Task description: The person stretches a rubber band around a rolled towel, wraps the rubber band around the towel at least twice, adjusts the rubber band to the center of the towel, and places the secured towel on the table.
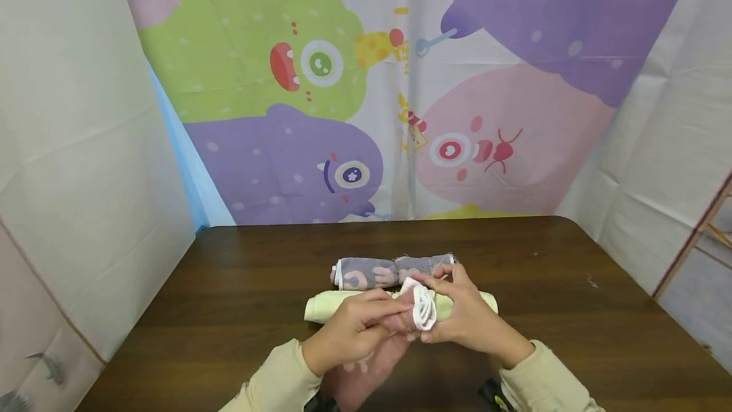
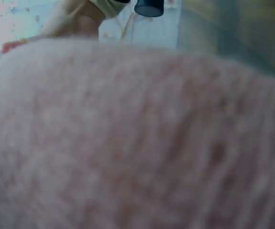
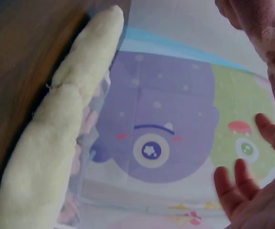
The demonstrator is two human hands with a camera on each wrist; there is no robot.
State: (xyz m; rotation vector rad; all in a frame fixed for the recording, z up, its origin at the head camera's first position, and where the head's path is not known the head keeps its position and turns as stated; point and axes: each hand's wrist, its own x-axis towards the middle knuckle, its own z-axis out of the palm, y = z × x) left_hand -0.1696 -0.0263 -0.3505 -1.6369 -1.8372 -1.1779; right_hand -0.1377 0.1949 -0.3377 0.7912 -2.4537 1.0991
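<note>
A pink towel [image 1: 394, 323] is rolled at its upper part, its white-edged coil end facing right, while its lower part trails toward the person. My left hand [image 1: 351, 329] grips the roll. My right hand [image 1: 469, 316] is at the coil end, its fingers spread in the right wrist view. A thin tan band seems to lie around the roll; its course near the right fingers is unclear. Pink fabric [image 2: 128, 133], close and blurred, fills most of the left wrist view. Behind the hands lies a rolled pale yellow towel [image 1: 328, 306], partly hidden.
Beyond the yellow roll lies a grey towel roll [image 1: 366, 273] with pink shapes, tied around its middle. Both rolls rest on a dark wooden table [image 1: 229, 310]. A cartoon-printed curtain [image 1: 394, 196] hangs at the far edge, with pale sheets at both sides.
</note>
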